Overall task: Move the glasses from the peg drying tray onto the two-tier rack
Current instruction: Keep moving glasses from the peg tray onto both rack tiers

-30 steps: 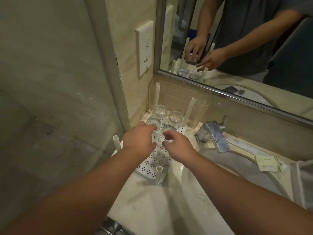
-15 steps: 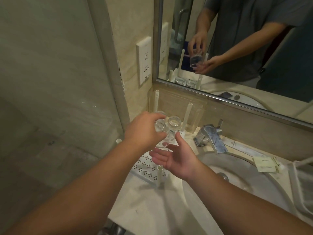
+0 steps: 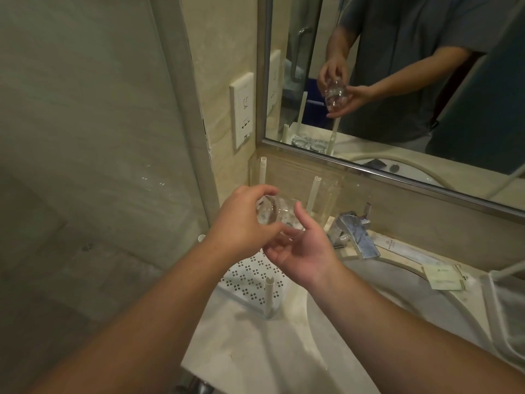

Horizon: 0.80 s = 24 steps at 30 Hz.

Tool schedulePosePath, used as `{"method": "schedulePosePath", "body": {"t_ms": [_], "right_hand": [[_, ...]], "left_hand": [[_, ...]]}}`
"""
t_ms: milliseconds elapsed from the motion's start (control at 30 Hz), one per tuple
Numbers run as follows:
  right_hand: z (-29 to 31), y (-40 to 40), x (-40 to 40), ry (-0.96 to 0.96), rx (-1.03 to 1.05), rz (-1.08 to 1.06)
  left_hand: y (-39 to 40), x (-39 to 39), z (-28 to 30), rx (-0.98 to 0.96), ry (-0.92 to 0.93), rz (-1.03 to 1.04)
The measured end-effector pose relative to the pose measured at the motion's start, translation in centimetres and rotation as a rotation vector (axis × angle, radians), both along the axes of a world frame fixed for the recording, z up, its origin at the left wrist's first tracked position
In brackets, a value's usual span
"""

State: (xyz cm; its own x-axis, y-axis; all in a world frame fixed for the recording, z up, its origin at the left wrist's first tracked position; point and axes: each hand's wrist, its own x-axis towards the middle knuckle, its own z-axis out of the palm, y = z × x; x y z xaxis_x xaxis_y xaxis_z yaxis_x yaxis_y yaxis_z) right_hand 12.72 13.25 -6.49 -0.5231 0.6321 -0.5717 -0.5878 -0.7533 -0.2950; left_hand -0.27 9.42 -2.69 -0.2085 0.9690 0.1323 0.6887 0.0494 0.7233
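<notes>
Your left hand (image 3: pixel 241 223) pinches clear glass (image 3: pixel 74 213)... correction not needed below.
</notes>
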Motion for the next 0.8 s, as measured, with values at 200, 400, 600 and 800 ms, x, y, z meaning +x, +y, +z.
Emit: {"method": "schedulePosePath", "body": {"t_ms": [200, 400, 600, 800], "right_hand": [[2.6, 0.4, 0.4, -0.335, 0.247, -0.014], [3.3, 0.0, 0.5, -0.852, 0.691, -0.103], [3.5, -0.9, 0.6, -1.272, 1.158, -0.131], [3.5, -1.5, 1.5, -1.288, 1.286, -0.140]], "left_hand": [[-0.4, 0.4, -0.3, 0.016, -0.195, -0.019], [-0.3, 1.5, -1.2, -0.019, -0.295, -0.050], [-0.2, 2.6, -1.9, 0.019, -0.363, -0.048], [-0.9, 4.0, -1.7, 0.126, -0.420, 0.040]]}}
